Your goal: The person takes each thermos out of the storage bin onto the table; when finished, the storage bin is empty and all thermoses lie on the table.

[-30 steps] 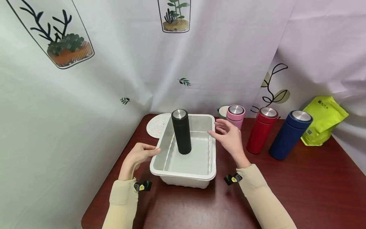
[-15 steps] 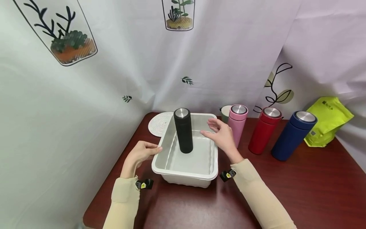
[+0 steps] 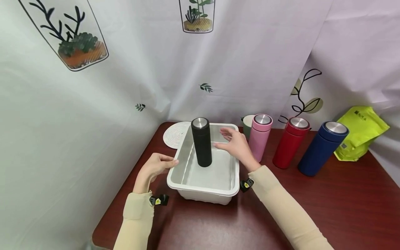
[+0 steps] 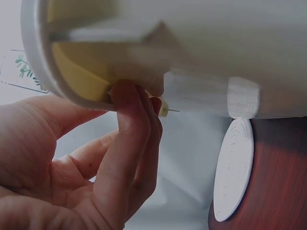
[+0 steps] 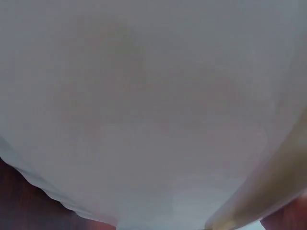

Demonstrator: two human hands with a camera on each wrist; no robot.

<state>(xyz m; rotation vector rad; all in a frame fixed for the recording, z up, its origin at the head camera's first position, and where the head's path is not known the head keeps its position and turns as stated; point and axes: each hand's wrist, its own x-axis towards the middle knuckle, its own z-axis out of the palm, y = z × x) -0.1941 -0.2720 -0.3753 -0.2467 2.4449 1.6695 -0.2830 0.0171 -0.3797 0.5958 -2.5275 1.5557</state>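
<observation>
A black flask (image 3: 201,146) with a steel cap stands upright inside a white plastic tub (image 3: 203,187) on the dark red table. My left hand (image 3: 154,167) holds the tub's left rim, with its fingers (image 4: 136,139) curled under the lip. My right hand (image 3: 232,144) hovers open over the tub, just right of the flask and not touching it. The right wrist view is filled by the tub's white wall (image 5: 144,105).
A pink flask (image 3: 260,136), a red flask (image 3: 291,141) and a blue flask (image 3: 323,147) stand in a row right of the tub. A pale cup (image 3: 248,124) sits behind the pink one. A white round coaster (image 3: 176,133) lies back left, a green pouch (image 3: 360,130) far right. Curtains close the back.
My right hand has moved left from beside the tub's right rim to over the tub, closer to the black flask. The left hand has stayed on the rim.
</observation>
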